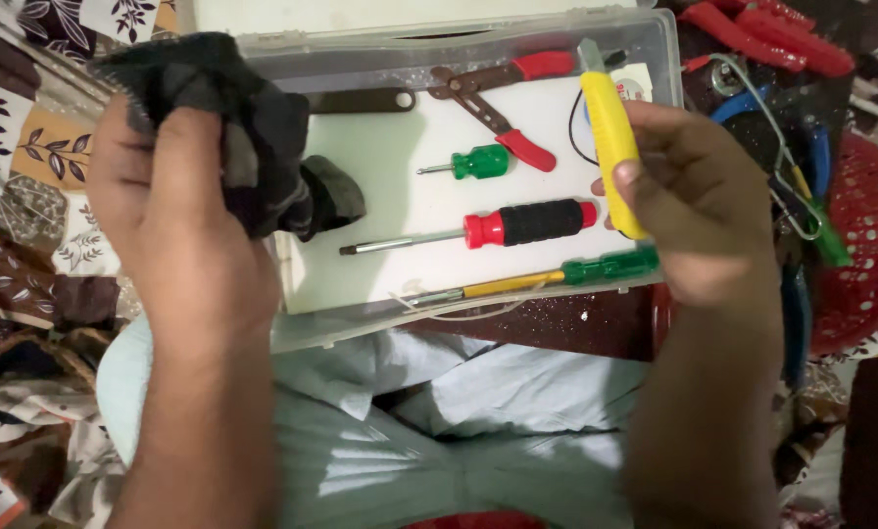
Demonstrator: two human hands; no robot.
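While hands grip cloth (233,127), yellow knife (610,137), screwdrivers (527,223), pliers (503,103) in box (361,333).

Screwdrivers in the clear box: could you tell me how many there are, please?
3: a small green one uppermost, a red-and-black one below it, a green-and-yellow one along the near edge. The dark cloth may hide others.

Pretty bright overall, light seems to come from above and a bit in front. The white floor of the clear plastic box (400,167) is nearly blown out, and its rim catches some glare. Both forearms at the bottom go dark and shadowy. The left hand (179,225) and dark cloth (243,127) look slightly soft, corners are murky.
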